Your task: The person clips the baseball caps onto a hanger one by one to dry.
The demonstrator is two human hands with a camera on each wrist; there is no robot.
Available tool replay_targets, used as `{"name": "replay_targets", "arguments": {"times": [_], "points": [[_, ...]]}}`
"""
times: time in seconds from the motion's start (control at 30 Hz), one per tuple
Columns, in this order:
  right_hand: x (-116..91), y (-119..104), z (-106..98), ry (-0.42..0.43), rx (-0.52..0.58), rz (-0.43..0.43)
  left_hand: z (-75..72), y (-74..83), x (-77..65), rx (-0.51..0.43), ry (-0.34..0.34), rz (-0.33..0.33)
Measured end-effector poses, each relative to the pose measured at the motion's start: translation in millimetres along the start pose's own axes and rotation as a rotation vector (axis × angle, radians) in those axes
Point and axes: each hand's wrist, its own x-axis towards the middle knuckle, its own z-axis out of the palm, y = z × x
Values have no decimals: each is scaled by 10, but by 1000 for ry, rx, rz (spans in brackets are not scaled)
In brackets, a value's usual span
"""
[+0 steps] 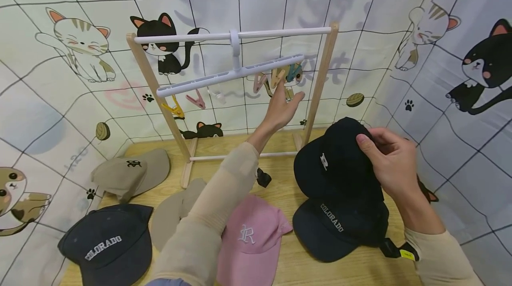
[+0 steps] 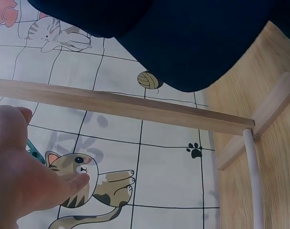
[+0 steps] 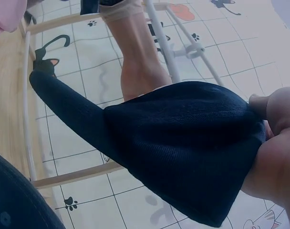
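My right hand [image 1: 394, 159] pinches the edge of a black cap [image 1: 340, 155] with a white logo, thumb in front. In the right wrist view the cap [image 3: 183, 138] hangs brim-down-left from that hand [image 3: 278, 152]. The left hand [image 1: 280, 109] reaches up to a pale orange clip [image 1: 277, 77] on a white clip hanger [image 1: 236, 73], thumb spread apart. A teal clip [image 1: 294, 72] and a pink clip [image 1: 260, 82] flank it. In the left wrist view the thumb of the left hand [image 2: 30, 176] points sideways; its other fingers are mostly hidden.
The hanger hangs tilted from a wood-and-white rack [image 1: 320, 81]. On the wooden table lie a dark Colorado cap [image 1: 116, 241], another Colorado cap [image 1: 336, 228] below the held one, a pink cap [image 1: 252, 241] and two beige caps, one of them [image 1: 132, 172] at far left.
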Motion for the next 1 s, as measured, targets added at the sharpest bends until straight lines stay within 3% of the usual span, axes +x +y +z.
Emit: {"name": "replay_targets", "arguments": {"times": [0.27,0.77,1.0], "points": [[8,10,0,-45,18,-36,-32,22,29,-4,32,2],[-7,32,10,-73,0,-54,-12,64,20,-4,5,66],[-15,14,-1,-75,-9,-54,56,93,22,-16,24,137]]}}
